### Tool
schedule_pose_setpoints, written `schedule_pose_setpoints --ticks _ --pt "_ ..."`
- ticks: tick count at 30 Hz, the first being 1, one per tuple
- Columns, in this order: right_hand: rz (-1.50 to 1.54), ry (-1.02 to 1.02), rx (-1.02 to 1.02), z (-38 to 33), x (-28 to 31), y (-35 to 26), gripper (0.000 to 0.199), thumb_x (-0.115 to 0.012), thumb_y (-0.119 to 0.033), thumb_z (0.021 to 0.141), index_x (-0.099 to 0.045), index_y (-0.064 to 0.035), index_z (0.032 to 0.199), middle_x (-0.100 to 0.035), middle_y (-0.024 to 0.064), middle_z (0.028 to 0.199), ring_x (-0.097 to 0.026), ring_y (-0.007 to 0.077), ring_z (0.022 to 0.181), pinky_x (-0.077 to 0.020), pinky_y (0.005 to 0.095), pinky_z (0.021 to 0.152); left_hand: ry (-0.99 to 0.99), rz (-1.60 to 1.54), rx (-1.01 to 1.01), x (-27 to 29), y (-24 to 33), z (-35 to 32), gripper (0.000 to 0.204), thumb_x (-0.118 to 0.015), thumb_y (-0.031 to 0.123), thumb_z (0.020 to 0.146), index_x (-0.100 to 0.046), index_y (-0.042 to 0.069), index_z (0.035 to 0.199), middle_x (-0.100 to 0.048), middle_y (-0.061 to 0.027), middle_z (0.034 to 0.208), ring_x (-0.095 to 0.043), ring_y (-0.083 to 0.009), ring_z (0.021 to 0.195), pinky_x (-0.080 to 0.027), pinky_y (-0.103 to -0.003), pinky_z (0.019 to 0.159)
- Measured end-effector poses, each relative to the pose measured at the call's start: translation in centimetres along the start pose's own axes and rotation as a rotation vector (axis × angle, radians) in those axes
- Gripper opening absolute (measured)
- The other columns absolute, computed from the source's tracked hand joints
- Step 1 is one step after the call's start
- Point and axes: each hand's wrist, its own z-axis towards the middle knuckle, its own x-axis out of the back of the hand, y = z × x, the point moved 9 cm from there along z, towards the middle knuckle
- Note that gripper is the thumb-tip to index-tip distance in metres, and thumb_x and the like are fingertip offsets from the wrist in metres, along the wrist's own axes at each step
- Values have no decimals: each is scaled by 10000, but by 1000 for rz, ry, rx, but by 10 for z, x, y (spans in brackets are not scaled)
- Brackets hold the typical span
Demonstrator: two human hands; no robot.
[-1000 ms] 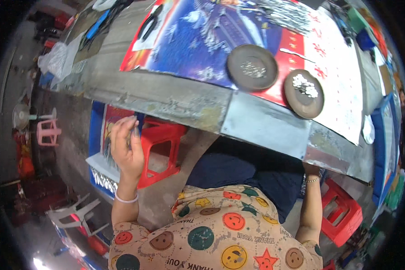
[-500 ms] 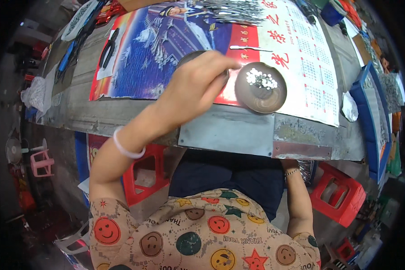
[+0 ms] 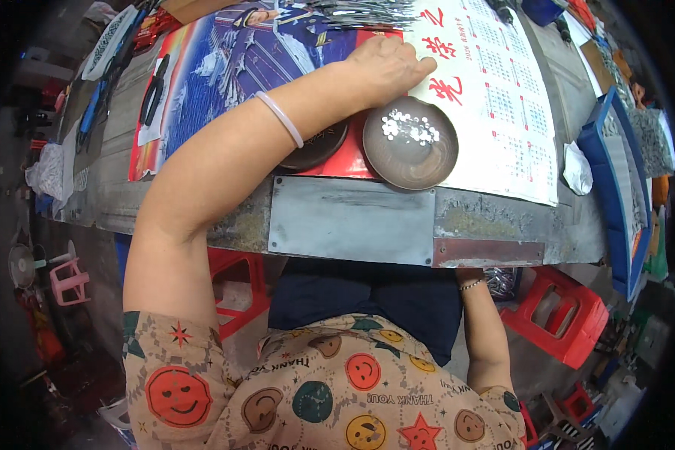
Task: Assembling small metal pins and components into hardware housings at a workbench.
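At upper centre, your left hand (image 3: 388, 69) is curled just beyond the bowl (image 3: 416, 166) of white bits (image 3: 406, 127), which sits slightly right of centre on the worktop (image 3: 352, 214); whether it pinches anything cannot be told. Your right hand (image 3: 469, 275), lower right, is mostly hidden under the edge, its state unclear

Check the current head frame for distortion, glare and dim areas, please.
Head view: fisheye bends the table edge, and the corners go black; head view: the white pieces look bright, with little detail, while the left hand is fairly clear; head view: the floor at far left is dim, and the pink stool there looks soft.
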Motion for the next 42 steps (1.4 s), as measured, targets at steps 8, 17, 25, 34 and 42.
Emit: schedule_pose_setpoints --ticks 8,17,25,34,42 --pt "24 76 114 0 -3 -13 311 -417 -183 916 -558 -43 1156 -612 182 1040 -599 363 853 -484 427 777 101 -240 122 51 -52 -30 385 -534 32 822 -482 58 1203 -625 -175 957 -626 -312 908 -501 -377 781" --pt "40 169 269 -45 -4 10 300 -429 -184 906 -590 -52 1124 -644 173 991 -630 367 793 -514 433 734 333 -1161 530 117 -20 -181 350 -512 -28 824 -497 -12 1174 -544 -59 926 -615 -141 854 -503 -275 781" --pt "628 3 8 -62 190 -41 58 -574 -16 830 -559 31 861 -581 176 704 -600 285 614 -449 337 556 466 -1741 791 73 45 -294 263 -503 43 914 -476 -56 1156 -569 -78 917 -611 -124 812 -491 -237 735" --pt "686 79 622 35 312 -198 129 -617 12 775 -541 11 879 -516 133 768 -557 277 644 -437 333 548 376 -2061 694 52 109 -296 253 -473 53 944 -494 -32 1181 -566 -52 906 -597 -93 816 -503 -221 723" --pt "336 -3 784 126 285 -285 149 -607 -100 797 -530 -19 895 -533 146 876 -542 334 873 -411 421 734 179 -2124 738 41 138 -311 292 -472 51 946 -479 -59 1216 -586 -66 945 -594 -94 866 -497 -216 744"
